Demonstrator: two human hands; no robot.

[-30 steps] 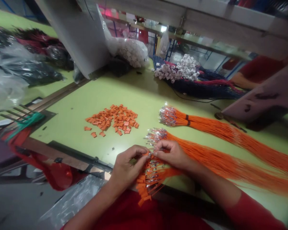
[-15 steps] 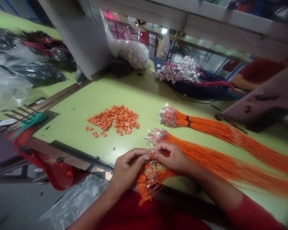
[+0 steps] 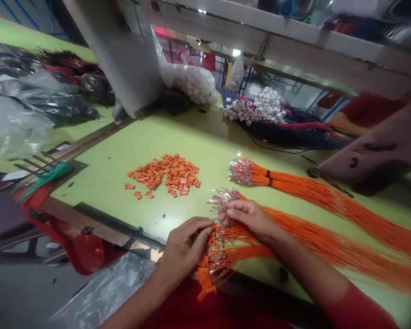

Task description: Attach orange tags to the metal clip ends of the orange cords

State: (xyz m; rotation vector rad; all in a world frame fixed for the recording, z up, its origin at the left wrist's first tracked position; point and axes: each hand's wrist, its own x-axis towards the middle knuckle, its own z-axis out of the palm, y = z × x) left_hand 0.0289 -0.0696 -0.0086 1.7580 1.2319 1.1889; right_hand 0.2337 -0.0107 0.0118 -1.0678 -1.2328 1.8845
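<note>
My left hand (image 3: pixel 187 242) is closed in a pinch at the table's front edge, its fingertips on a small orange plastic connector. Below those fingers hangs a row of orange connectors (image 3: pixel 205 276) joined to orange wires with shiny metal terminals (image 3: pixel 219 251). Just right of it, my right hand (image 3: pixel 250 219) has thumb and fingers closed on the terminal end of an orange wire, though the tips are partly blurred. This hand rests over a loose bundle of orange wires (image 3: pixel 315 233), whose bare terminals (image 3: pixel 224 196) fan out beyond the fingers.
Loose orange connectors (image 3: pixel 167 173) lie in a pile on the green table (image 3: pixel 119 141). A taped orange wire bundle (image 3: pixel 301 183) lies farther back. Behind are dark wires with white connectors (image 3: pixel 270 105) and a clear bag (image 3: pixel 195 82). Another person's arm (image 3: pixel 349 121) shows at right.
My right hand has moved slightly up and away from my left fingertips, to the terminals of the loose bundle. My left hand stays pinched at nearly the same place.
</note>
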